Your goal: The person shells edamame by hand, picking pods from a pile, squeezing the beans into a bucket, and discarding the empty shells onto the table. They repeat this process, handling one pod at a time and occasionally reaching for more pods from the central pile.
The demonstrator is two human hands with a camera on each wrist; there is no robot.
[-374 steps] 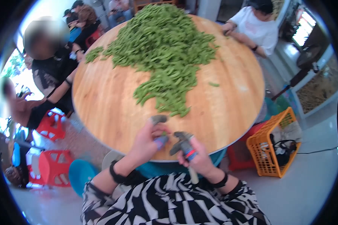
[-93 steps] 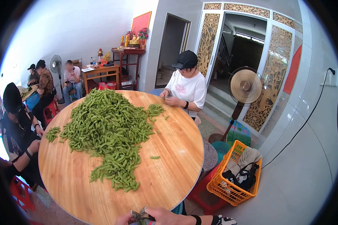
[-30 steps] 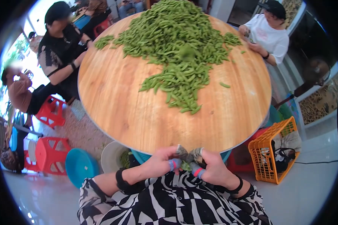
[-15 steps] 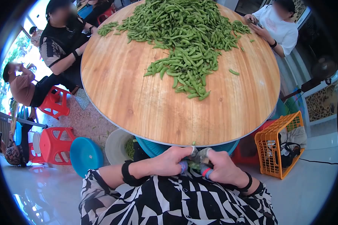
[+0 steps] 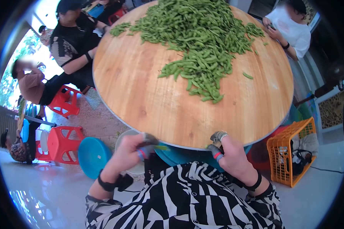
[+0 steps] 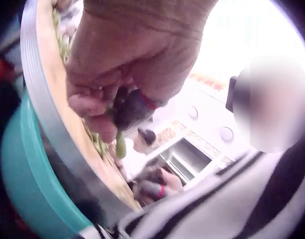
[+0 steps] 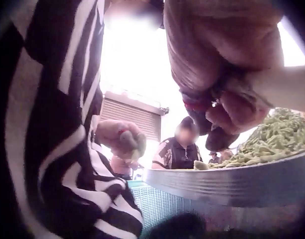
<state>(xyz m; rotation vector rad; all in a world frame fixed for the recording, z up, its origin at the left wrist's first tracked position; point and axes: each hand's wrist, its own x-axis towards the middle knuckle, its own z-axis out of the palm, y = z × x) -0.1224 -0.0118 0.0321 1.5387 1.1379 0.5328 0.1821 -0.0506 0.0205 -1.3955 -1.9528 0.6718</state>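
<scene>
My left hand [image 5: 128, 152], its fingertips wrapped in grey covers, pinches a green pod [image 5: 163, 147] over the near edge of the round table [image 5: 149, 110]. In the left wrist view the pod [image 6: 121, 145] sticks out below the curled fingers. My right hand [image 5: 233, 154] is curled at the table's rim, apart from the left. A pale handle-like object [image 7: 286, 87] runs out of its grip in the right wrist view; its other end is hidden. A green tip [image 7: 200, 165] shows near those fingers, its contact unclear. The large pod pile [image 5: 202, 38] lies beyond both hands.
Below the table's near edge is a teal tub [image 5: 179, 155]. A blue basin [image 5: 94, 157] and red stools [image 5: 65, 145] stand at left, an orange crate [image 5: 292, 152] at right. People sit at left; one in white [image 5: 290, 30] sits at the far right.
My hands, together half a second ago, have moved apart, the left one leftward with a pod. The head view has shifted slightly.
</scene>
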